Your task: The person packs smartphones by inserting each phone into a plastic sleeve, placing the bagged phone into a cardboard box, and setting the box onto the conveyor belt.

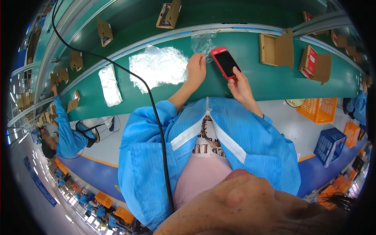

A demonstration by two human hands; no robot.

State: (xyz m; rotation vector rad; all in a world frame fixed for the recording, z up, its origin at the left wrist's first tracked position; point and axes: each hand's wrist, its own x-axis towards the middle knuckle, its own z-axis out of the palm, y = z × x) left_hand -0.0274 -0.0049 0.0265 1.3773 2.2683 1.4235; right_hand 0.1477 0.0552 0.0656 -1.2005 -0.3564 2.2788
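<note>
In my right hand (241, 87) is a red handheld device (225, 62) with a black screen, tilted over the green bench; the thumb lies on its lower right edge and the fingers curl beneath. My left hand (196, 69), fingers curled closed, is just left of the device. A crumpled clear plastic bag (201, 42) meets its fingertips and appears pinched there, though the grip is partly hidden. Left of that hand lies a spread pile of clear plastic bags (156, 67). Farther left sits a narrower stack of folded bags (111, 85).
Right on the bench (235, 92) stand an open cardboard box (271, 49) and a box with red contents (310, 60). A black cable (150, 96) hangs across the view. Beyond the rail, boxes (169, 15) lie on a green surface. A co-worker (68, 133) reaches in at left; crates (319, 109) stand right.
</note>
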